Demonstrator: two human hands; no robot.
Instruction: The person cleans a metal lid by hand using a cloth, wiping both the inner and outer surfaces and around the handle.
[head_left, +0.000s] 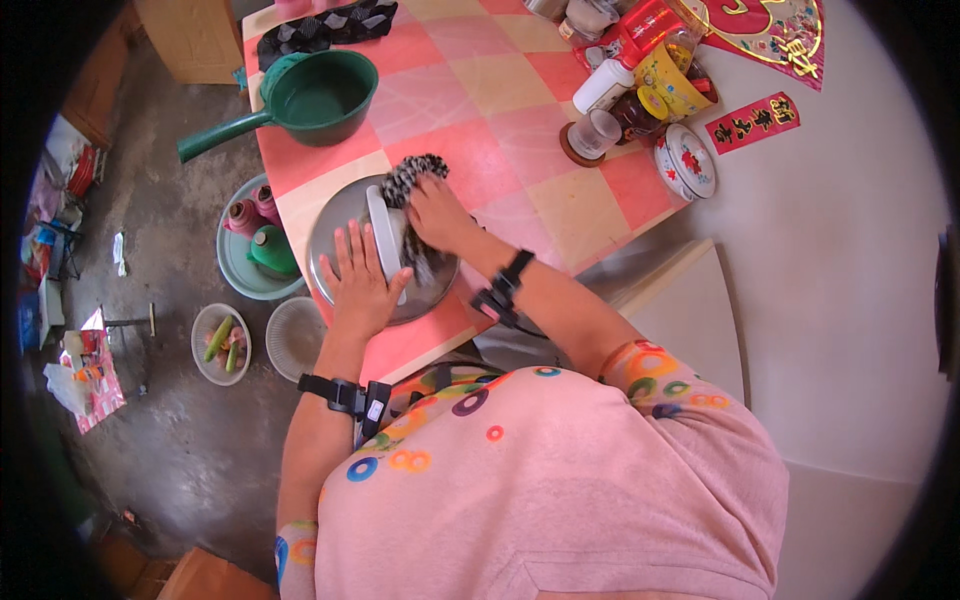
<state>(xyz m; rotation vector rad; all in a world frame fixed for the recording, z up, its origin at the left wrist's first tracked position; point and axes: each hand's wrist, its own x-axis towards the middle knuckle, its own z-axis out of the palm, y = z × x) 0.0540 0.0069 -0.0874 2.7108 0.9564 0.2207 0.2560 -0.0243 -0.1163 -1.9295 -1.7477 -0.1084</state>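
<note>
A round lid (341, 214) with a white bar handle (385, 240) lies at the near left part of the checkered table. My left hand (364, 277) rests flat on the lid, fingers apart, with the thumb beside the handle's near end. A black-and-white patterned cloth (412, 178) is bunched in my right hand (439, 214), which presses it onto the lid on the far side of the handle. Part of the cloth hangs blurred below the fingers. Whether the lid sits on a pan cannot be seen.
On the table (480, 135) stand a green plastic dipper (319, 97), a dark patterned cloth (326, 30), a glass (595, 135), a white bottle (604, 86), a yellow pot (667, 79) and a lidded enamel container (686, 161). On the floor are a basin (232, 259) with flasks and a basket (196, 345) of vegetables.
</note>
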